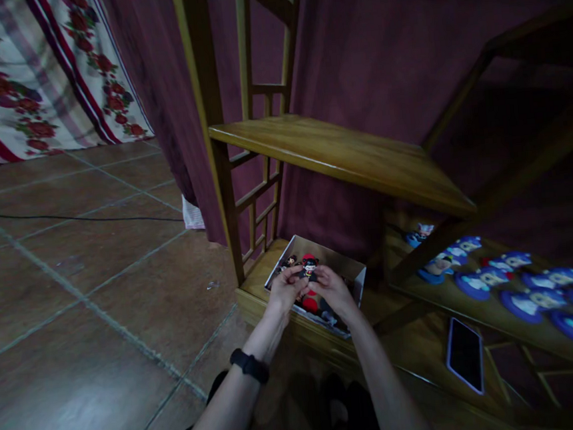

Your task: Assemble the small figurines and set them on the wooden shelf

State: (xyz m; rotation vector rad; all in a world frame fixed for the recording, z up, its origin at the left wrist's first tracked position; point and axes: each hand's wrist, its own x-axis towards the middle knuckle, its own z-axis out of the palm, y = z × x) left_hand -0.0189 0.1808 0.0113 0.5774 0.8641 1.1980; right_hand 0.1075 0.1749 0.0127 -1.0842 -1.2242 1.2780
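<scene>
A small figurine [310, 266] in red and black, with a pale face, is held upright between my two hands above an open cardboard box. My left hand [287, 287] pinches it from the left side, and my right hand [331, 284] grips it from the right. Below them, the box [354, 270] has white outer walls and a brown inside. More figurines lie in it, among them a dark one [290, 261] at the left and red pieces [310, 304] under my hands. My hands hide part of the contents.
The box stands on the low board of a wooden shelf unit, under a higher shelf [331, 151]. Rows of blue-based figurines [483, 281] stand on a shelf to the right. A phone [465, 354] lies nearer me. A black cable [81, 218] crosses the tiled floor at left.
</scene>
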